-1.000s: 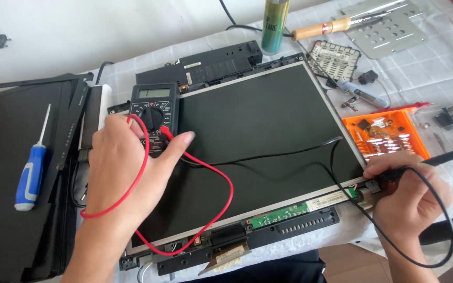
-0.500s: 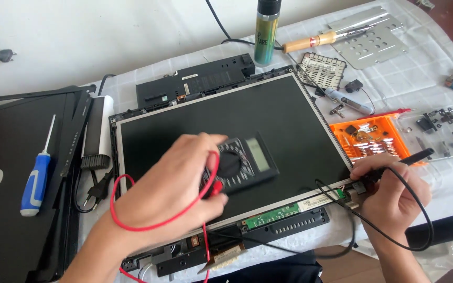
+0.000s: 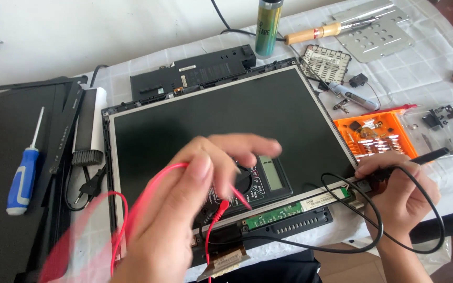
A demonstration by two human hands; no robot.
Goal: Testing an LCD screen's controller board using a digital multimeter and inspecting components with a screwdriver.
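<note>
Left hand [image 3: 184, 209], blurred, lies over the multimeter [image 3: 252, 183] on the near part of the dark screen panel [image 3: 226, 120], gripping the red lead [image 3: 148, 183], while the right hand [image 3: 399, 188] pinches the black probe [image 3: 420, 155] just right of it at the panel's near-right corner.

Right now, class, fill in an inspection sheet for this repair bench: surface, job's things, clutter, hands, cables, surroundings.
Surface: white cloth over the table.
Job's things: multimeter lying on bare display panel; black probe.
Clutter: blue screwdriver, soldering iron, spray can, orange parts tray.
Hands: left hand blurred, at the multimeter; right hand grips the black probe.
Cables: red lead, black lead.
Surroundings: nothing seen.
</note>
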